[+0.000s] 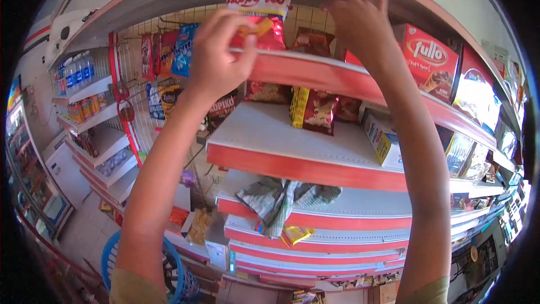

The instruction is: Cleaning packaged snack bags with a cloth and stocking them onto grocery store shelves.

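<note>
My left hand (223,50), blurred, is raised in front of a red and white snack bag (274,29) on the upper shelf. Its fingers and thumb are apart, and the bag shows through the gap. The bag stands upright near the red shelf edge (312,67). My right hand (358,21) reaches deep into the same shelf, palm away from me, close below the board above; what its fingers touch is hidden. Between the hands, farther back, lies a brown snack bag (312,41). Right of my right forearm stands a red Fullo carton (430,59).
Below, a shelf holds a strip of red and yellow packets (314,112) and a white-blue box (382,139). A checked cloth (280,200) drapes over a lower shelf edge beside a yellow packet (297,234). A blue plastic basket (185,278) stands at lower left. Hanging pouches (181,50) line the left.
</note>
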The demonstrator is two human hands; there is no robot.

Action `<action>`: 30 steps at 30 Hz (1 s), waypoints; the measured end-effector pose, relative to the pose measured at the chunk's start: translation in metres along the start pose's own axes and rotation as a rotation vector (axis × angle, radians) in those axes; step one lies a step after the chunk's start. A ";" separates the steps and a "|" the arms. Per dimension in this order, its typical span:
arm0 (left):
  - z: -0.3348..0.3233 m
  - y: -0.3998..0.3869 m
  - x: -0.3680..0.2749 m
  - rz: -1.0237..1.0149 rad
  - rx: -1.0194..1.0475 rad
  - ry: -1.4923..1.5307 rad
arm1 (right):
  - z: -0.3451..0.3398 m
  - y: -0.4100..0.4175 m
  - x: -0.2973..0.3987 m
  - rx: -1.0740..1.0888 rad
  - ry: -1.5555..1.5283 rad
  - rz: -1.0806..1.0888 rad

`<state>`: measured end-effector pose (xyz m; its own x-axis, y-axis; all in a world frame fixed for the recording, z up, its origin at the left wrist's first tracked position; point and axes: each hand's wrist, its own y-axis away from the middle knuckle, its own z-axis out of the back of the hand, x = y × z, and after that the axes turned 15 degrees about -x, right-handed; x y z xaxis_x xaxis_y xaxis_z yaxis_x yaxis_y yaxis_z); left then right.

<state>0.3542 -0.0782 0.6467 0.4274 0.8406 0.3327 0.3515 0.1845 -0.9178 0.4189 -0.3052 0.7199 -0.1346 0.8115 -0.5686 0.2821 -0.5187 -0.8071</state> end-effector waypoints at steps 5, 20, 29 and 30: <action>0.134 0.112 -0.047 0.357 -0.070 -0.082 | 0.101 0.111 0.037 -0.224 -0.437 -0.312; 0.415 0.368 -0.268 1.829 1.051 -0.050 | 0.315 0.356 0.485 1.463 -1.750 -1.525; 0.470 0.423 -0.207 2.461 1.350 0.374 | 0.342 0.379 0.603 1.461 -1.820 -1.648; 0.488 0.443 -0.186 2.508 1.292 0.331 | 0.343 0.379 0.606 1.462 -1.802 -1.662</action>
<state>0.0239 0.0956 0.0726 -0.7323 -0.0133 -0.6809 -0.6736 -0.1329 0.7270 0.1185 -0.1024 0.0151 0.2198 0.1620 0.9620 -0.8091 -0.5206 0.2725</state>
